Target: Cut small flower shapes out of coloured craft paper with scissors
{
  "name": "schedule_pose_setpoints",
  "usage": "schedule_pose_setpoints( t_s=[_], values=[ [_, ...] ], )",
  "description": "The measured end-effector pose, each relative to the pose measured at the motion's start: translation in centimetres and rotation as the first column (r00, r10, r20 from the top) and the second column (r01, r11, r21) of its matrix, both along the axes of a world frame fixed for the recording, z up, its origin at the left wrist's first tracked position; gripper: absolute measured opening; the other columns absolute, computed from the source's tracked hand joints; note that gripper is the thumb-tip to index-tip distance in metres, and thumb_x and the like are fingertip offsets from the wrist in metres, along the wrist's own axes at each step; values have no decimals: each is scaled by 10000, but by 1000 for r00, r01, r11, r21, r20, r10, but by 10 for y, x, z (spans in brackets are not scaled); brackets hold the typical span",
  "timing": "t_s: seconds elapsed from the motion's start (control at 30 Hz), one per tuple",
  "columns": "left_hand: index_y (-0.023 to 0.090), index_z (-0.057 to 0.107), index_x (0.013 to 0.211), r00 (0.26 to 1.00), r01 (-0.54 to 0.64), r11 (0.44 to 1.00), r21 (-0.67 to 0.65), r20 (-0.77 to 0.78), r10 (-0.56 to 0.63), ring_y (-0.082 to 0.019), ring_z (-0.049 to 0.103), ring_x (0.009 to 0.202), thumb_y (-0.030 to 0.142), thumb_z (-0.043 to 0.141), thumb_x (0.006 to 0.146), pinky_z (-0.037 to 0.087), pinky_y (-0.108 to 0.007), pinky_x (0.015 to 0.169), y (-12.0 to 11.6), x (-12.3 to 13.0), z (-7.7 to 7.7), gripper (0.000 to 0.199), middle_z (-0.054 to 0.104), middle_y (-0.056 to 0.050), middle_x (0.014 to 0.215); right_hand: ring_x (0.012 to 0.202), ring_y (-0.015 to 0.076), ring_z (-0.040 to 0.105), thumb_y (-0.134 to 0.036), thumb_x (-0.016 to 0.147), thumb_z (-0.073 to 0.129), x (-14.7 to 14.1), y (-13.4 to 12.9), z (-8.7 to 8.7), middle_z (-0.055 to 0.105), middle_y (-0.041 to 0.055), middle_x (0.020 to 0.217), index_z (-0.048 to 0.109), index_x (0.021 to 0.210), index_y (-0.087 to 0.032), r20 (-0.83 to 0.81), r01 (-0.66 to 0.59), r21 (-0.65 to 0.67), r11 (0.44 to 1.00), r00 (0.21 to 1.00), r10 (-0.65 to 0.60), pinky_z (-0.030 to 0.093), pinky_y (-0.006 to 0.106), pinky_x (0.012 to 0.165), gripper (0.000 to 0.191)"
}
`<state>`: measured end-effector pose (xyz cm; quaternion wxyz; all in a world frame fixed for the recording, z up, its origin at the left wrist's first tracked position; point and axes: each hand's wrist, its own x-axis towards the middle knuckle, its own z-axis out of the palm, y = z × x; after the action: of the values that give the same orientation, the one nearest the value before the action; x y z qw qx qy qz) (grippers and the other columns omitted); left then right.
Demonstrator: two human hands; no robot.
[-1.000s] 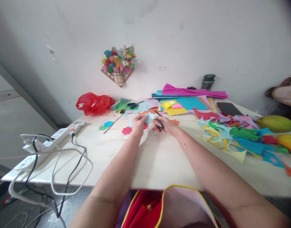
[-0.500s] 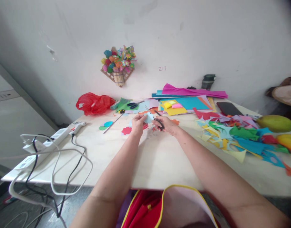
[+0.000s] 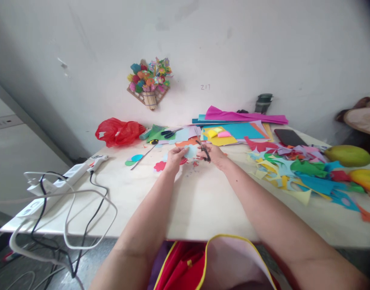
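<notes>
Between finger and thumb, my left hand (image 3: 176,158) pinches a light blue paper piece (image 3: 191,151) with a scalloped edge. Just right of it, my right hand (image 3: 214,156) is closed on black-handled scissors (image 3: 205,153), whose blades point up and away, apart from the paper. A red paper flower (image 3: 160,166) lies to the left of my left hand. Tiny paper snippets (image 3: 194,164) are scattered on the table below the scissors. Orange paper (image 3: 186,142) lies behind my hands.
Coloured paper scraps (image 3: 293,169) pile at the right, near a phone (image 3: 290,137). Paper sheets (image 3: 242,132) stack at the back. A second pair of scissors (image 3: 170,133) and a red plastic bag (image 3: 120,132) lie back left. A power strip (image 3: 58,189) with cables sits left.
My right hand and the scissors have moved slightly right, away from the blue paper, and the blades now point more upright. My left hand still holds the paper in nearly the same spot.
</notes>
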<state>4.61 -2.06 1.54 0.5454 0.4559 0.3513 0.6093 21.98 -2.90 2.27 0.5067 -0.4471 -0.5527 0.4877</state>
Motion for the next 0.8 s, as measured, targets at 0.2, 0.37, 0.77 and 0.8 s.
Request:
schedule_pose_setpoints(
  t_s=[0.2,0.37,0.77,0.8],
  values=[
    [131,655,596,997,56,998,-21,-59,-57,-99,542,485,410,946,416,421,-223,478,-1,-1,-1,442,605,-14,541,562,144,626,-269,537,869,0,1,4,609,-45,615,596,891,-182,-101,51,13,999,994,-49,400,207,453,455],
    [128,657,615,991,95,995,-34,-94,-98,-113,564,504,403,943,423,428,-229,491,0,-1,-3,441,616,-21,563,547,107,569,-189,538,809,-3,-4,9,592,-64,590,597,859,-187,-108,24,60,998,994,-18,466,227,538,385],
    [140,713,935,913,381,913,-147,-96,-396,-257,735,793,124,833,502,577,-362,728,-9,-3,1,450,754,-116,881,553,117,549,-200,545,716,-3,4,6,600,-60,610,605,865,-192,-124,147,134,980,984,-130,451,248,552,339],
    [141,712,936,917,377,913,-158,-77,-392,-259,736,791,137,829,519,579,-369,730,-9,-3,1,433,753,-116,881,545,114,542,-207,547,724,-3,4,6,596,-62,611,605,864,-192,-120,156,132,979,983,-140,445,246,545,339]
  ],
)
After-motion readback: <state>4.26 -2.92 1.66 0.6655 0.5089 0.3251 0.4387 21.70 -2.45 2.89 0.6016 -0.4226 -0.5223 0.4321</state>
